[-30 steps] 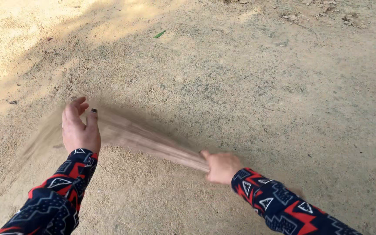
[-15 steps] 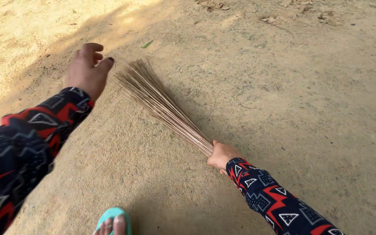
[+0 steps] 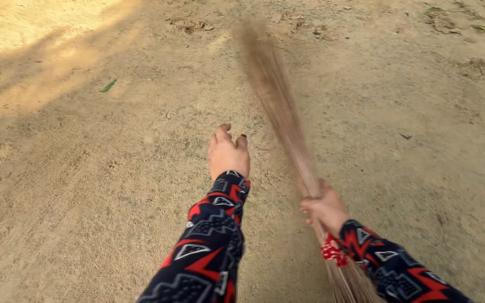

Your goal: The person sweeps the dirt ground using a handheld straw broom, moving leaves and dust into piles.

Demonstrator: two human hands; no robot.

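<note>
On the bare dirt ground (image 3: 85, 185), head view: the right hand (image 3: 325, 209) was closed around a stick broom (image 3: 279, 106) near its red binding (image 3: 332, 252), bristles blurred and pointing toward the far edge. The left hand (image 3: 228, 154) hung empty, fingers loosely curled, just left of the broom. Risk, judged: bristles could clip that hand if swung leftward. A green leaf (image 3: 108, 86) lay far left; dry litter (image 3: 189, 24) farther off. Nothing blocked the broom.
</note>
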